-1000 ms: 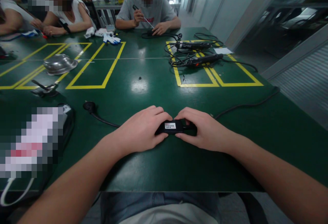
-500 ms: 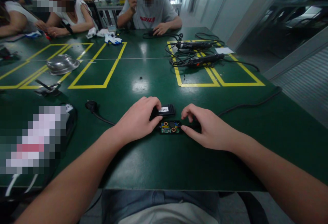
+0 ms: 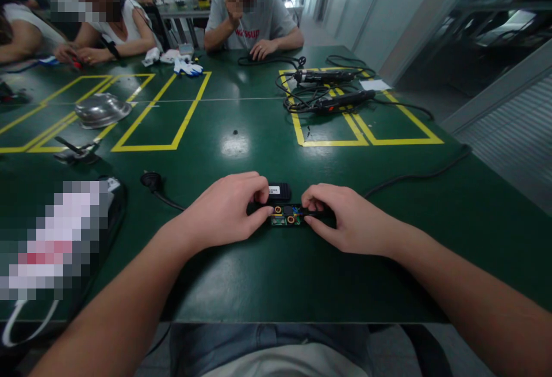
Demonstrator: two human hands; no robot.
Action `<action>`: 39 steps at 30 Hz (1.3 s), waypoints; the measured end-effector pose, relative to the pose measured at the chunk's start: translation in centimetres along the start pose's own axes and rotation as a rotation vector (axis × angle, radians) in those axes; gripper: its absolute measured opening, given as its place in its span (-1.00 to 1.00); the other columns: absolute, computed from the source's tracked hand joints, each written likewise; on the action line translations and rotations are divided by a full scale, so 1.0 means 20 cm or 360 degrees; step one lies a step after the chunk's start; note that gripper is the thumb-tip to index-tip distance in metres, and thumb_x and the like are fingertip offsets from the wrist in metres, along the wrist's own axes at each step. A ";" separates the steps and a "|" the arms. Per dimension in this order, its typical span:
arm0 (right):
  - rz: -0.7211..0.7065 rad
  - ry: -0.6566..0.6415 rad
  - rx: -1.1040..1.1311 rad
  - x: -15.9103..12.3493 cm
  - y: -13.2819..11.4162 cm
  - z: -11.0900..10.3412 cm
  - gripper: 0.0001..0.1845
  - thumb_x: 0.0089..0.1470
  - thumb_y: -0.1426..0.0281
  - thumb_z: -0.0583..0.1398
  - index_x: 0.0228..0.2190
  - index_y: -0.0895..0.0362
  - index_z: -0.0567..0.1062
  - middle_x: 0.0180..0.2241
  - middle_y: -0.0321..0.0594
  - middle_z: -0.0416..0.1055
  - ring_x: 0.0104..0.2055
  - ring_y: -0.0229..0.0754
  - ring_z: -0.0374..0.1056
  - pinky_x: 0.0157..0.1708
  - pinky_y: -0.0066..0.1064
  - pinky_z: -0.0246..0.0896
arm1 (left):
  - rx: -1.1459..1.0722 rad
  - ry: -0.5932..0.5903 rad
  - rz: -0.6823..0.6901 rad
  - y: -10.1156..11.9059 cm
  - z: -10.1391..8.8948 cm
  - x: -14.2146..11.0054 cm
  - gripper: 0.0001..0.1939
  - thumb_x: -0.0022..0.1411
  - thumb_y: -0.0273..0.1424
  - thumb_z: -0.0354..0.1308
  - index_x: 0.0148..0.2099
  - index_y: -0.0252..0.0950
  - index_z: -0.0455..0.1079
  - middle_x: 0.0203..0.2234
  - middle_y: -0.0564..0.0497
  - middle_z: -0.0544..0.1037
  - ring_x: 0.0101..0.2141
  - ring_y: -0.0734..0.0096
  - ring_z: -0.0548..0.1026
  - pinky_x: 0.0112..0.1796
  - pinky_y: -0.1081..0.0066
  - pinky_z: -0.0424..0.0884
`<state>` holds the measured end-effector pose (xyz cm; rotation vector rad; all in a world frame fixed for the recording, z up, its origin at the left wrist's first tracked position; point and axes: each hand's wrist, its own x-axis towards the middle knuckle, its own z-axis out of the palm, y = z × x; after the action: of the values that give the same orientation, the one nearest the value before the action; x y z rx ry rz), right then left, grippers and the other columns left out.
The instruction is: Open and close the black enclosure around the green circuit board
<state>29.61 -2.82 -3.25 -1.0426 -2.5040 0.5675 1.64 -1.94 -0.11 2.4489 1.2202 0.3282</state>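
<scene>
An opened black case [image 3: 286,223] lies on the green table between my hands, its green circuit board [image 3: 280,221] showing copper-coloured coils and thin wires. Just beyond it rests the separated black cover [image 3: 283,196] with a white label. My left hand [image 3: 235,207] is closed at the case's left end, thumb tip by the board, around the black power cord; the fingers partly hide the grip. At the other end my right hand [image 3: 345,219] pinches the black cord where it enters the case. A black plug [image 3: 150,180] lies to the left.
A black device with a blurred-out top [image 3: 114,199] stands at the left. Farther off are a metal bowl [image 3: 102,110], a dark metal part [image 3: 76,150], gloves [image 3: 187,67] and two corded black tools [image 3: 345,101]. Co-workers sit across the table; one holds a thin tool.
The cover came off the case and was set down behind it by my left hand, exposing the circuit board. My left hand then released the cover, and my right fingers closed at the cord end.
</scene>
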 end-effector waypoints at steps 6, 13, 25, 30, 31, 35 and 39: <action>-0.0039 -0.0001 0.0031 0.01 -0.02 0.01 -0.90 0.27 0.48 0.21 -0.26 0.04 0.38 -0.33 -0.26 0.46 -0.38 -0.18 0.33 -0.36 -0.36 0.16 | -0.0023 -0.0355 -0.0065 0.03 -0.01 -0.02 -0.85 0.39 -0.41 0.26 -0.23 -0.19 0.34 -0.36 0.07 0.55 -0.38 0.30 0.46 -0.35 0.31 0.19; -0.0057 0.0052 0.0057 0.00 -0.02 0.00 -0.94 0.29 0.44 0.21 -0.25 0.06 0.41 -0.35 -0.26 0.45 -0.40 -0.19 0.31 -0.37 -0.37 0.17 | -0.0105 -0.0346 -0.0030 0.03 -0.03 -0.02 -0.83 0.37 -0.40 0.29 -0.23 -0.19 0.33 -0.38 0.08 0.54 -0.41 0.34 0.45 -0.36 0.33 0.17; -0.0088 0.0049 0.0141 0.00 -0.02 -0.03 -0.87 0.27 0.53 0.13 -0.29 0.06 0.38 -0.43 -0.35 0.36 -0.47 -0.25 0.23 -0.41 -0.39 0.12 | -0.0142 -0.0362 -0.0068 0.04 -0.07 -0.02 -0.81 0.28 -0.54 0.19 -0.27 -0.17 0.27 -0.50 0.14 0.49 -0.49 0.36 0.42 -0.39 0.34 0.17; -0.0057 0.0007 0.0163 0.00 -0.02 -0.03 -0.87 0.24 0.53 0.15 -0.31 0.05 0.39 -0.43 -0.33 0.37 -0.46 -0.23 0.23 -0.38 -0.37 0.12 | -0.0141 -0.0402 -0.0092 0.04 -0.07 -0.02 -0.80 0.28 -0.57 0.20 -0.29 -0.18 0.29 -0.52 0.15 0.50 -0.51 0.37 0.43 -0.40 0.35 0.18; -0.0048 -0.0003 0.0161 0.00 -0.01 -0.03 -0.87 0.23 0.53 0.16 -0.32 0.05 0.39 -0.42 -0.33 0.38 -0.45 -0.23 0.24 -0.38 -0.37 0.13 | -0.0138 -0.0407 -0.0100 0.04 -0.07 -0.02 -0.80 0.29 -0.57 0.21 -0.29 -0.18 0.29 -0.52 0.15 0.50 -0.51 0.37 0.43 -0.40 0.35 0.19; -0.0019 -0.0025 0.0112 0.00 0.00 -0.02 -0.87 0.23 0.51 0.18 -0.33 0.05 0.40 -0.40 -0.29 0.41 -0.40 -0.19 0.30 -0.35 -0.35 0.15 | -0.0157 -0.0408 -0.0090 0.02 -0.06 -0.02 -0.81 0.33 -0.55 0.22 -0.28 -0.19 0.33 -0.50 0.14 0.53 -0.50 0.38 0.46 -0.39 0.36 0.20; -0.0008 -0.0042 0.0109 0.00 0.00 -0.02 -0.87 0.25 0.51 0.20 -0.33 0.05 0.42 -0.36 -0.26 0.45 -0.33 -0.15 0.37 -0.29 -0.33 0.22 | -0.0206 -0.0418 -0.0098 0.00 -0.05 -0.01 -0.82 0.36 -0.54 0.24 -0.31 -0.21 0.39 -0.51 0.15 0.53 -0.49 0.41 0.47 -0.36 0.39 0.24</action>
<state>29.80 -2.63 -2.87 -1.0100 -2.4902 0.6648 1.16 -1.85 0.85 2.2549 1.1212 0.0622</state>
